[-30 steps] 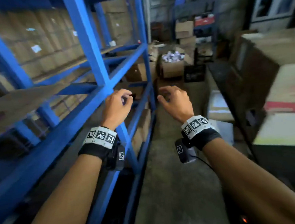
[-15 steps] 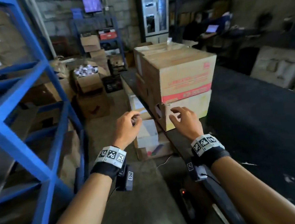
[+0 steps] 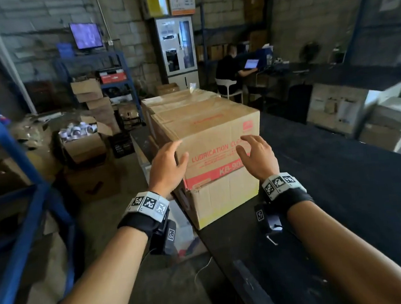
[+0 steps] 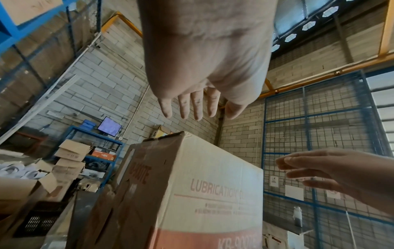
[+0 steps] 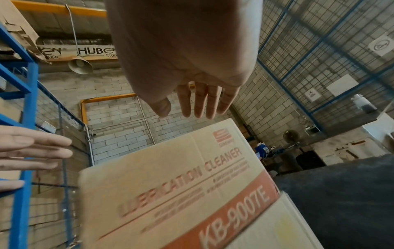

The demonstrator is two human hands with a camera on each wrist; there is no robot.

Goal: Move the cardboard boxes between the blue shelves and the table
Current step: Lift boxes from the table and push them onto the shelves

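Note:
A cardboard box printed "LUBRICATION CLEANER" (image 3: 207,132) sits on a plainer cardboard box (image 3: 224,198) at the near left end of the black table (image 3: 341,188). My left hand (image 3: 178,151) hovers at the top box's front left corner, fingers straight and spread. My right hand (image 3: 247,145) hovers before its front right part, fingers also spread. In the left wrist view the left hand (image 4: 198,109) hangs in the air above the box (image 4: 209,193). The right wrist view shows the right hand (image 5: 192,107) apart from the box (image 5: 181,185). Neither hand holds anything. The blue shelves (image 3: 2,148) stand at my left.
More cardboard boxes (image 3: 181,100) stand behind the stack on the table. On the floor to the left are an open box of white rolls (image 3: 83,141), other cartons and a black crate (image 3: 122,146). A person (image 3: 226,70) sits at a desk at the back.
The view has swung from the blue shelves to the table. Both hands have moved forward to the top box, and their fingers have spread from loosely curled to straight.

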